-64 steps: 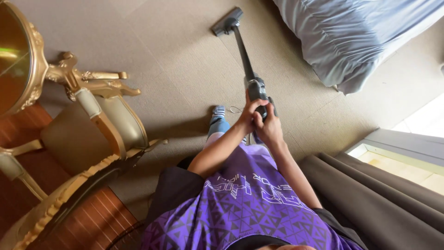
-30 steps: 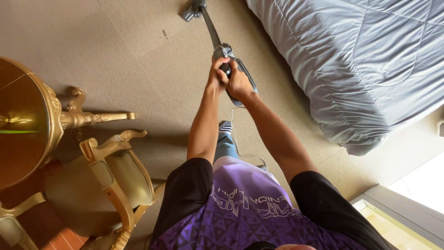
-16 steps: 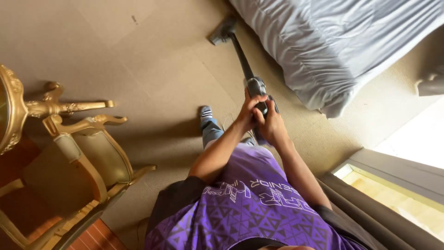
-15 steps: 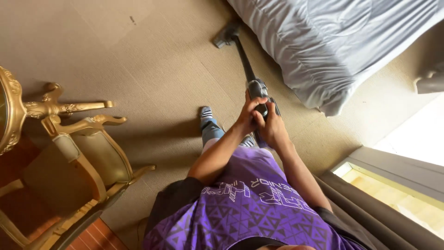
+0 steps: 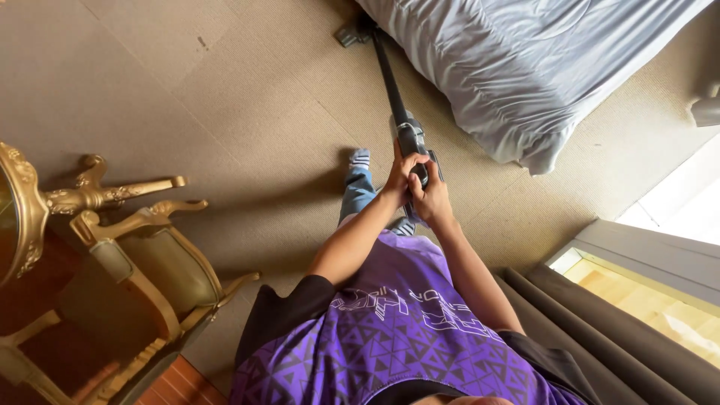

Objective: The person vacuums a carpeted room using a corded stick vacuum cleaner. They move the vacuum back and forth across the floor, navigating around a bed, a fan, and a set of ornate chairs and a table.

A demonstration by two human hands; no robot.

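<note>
I look straight down at my purple patterned shirt and both arms. My left hand (image 5: 399, 175) and my right hand (image 5: 430, 199) are both closed around the handle of a dark stick vacuum (image 5: 409, 137). Its black tube runs forward over the beige carpet. The vacuum head (image 5: 352, 33) rests on the floor right beside the edge of a bed with a grey-blue cover (image 5: 525, 67). My foot in a striped sock (image 5: 360, 159) stands just left of the handle.
A gilded armchair with an olive seat (image 5: 142, 277) stands at the left, beside a gold-framed round table (image 5: 22, 214). Grey curtains (image 5: 600, 337) hang at the lower right beside a bright window sill (image 5: 660, 307). Beige carpet (image 5: 187, 97) lies ahead on the left.
The vacuum head has slid forward to the bed's edge, after a push out and a pull back in the earlier frames. Both hands have stayed on the handle.
</note>
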